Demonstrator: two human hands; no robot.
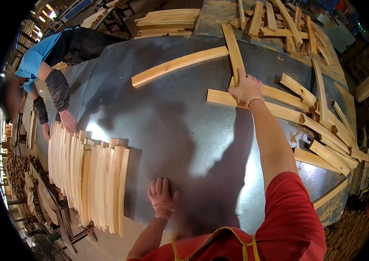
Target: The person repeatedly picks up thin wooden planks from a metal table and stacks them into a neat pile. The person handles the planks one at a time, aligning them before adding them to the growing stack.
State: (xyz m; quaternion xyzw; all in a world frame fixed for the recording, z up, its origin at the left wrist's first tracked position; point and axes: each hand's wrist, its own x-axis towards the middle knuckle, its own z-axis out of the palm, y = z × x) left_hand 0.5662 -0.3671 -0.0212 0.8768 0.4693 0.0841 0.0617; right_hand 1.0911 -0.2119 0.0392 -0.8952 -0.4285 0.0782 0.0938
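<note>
1. The right hand [246, 89] is stretched far forward, gloved, fingers curled down over a curved slat [235, 54] where it crosses a second slat [254, 104]. It seems to be gripping the first; whether the fingers fully wrap the wood cannot be told.
2. The left hand [161, 198] is close to the body, also gloved, fingers spread and palm flat on the metal table [171, 126], holding nothing. It looks like a brace for the long reach.
3. The step in hand reads as picking one slat from the loose ones ahead and to the right of the right hand, where a jumble [323, 130] lies.
4. To the left of the left hand stands a neat stack [88, 178] of slats on edge. A co-worker's hand [68, 121] rests at its far end.
5. Judgement: the next move calls for lifting the gripped slat clear of the one under it without dragging that along, then swinging it across the table toward the stack, curve matching the others.
6. A long slat [180, 65] lies alone, left of the right hand.
</note>
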